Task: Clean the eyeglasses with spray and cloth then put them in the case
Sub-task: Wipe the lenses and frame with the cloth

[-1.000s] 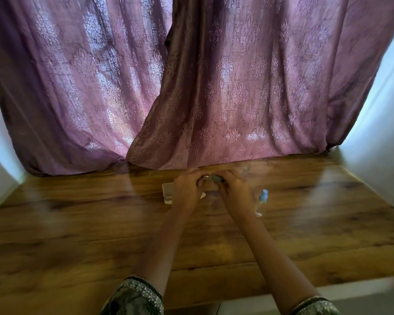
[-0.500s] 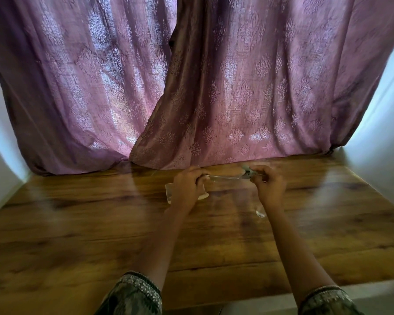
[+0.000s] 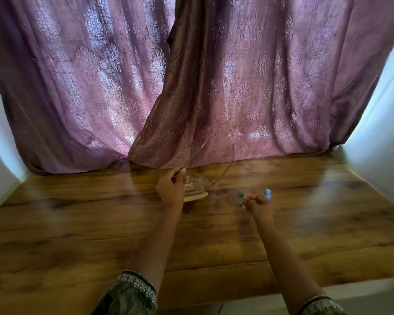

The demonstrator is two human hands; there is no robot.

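Note:
My left hand [image 3: 171, 188] grips the clear-framed eyeglasses [image 3: 204, 181] by one end. It holds them just above the pale open case [image 3: 197, 197] near the curtain. The thin temples arc up in front of the curtain. My right hand [image 3: 258, 206] is apart from the glasses, lower and to the right, pinching a small grey cloth [image 3: 241, 198]. The spray bottle's blue cap [image 3: 267, 193] shows just behind that hand; the rest of the bottle is hidden.
Everything lies on a wooden table [image 3: 100, 235]. Purple patterned curtains [image 3: 214, 87] hang along the table's far edge and touch it. White walls [image 3: 384, 133] close in on both sides. The table's front edge runs close to my sleeves.
My right hand has pulled away from the glasses, down and to the right, taking the cloth with it. My left hand keeps the glasses, now lower over the case.

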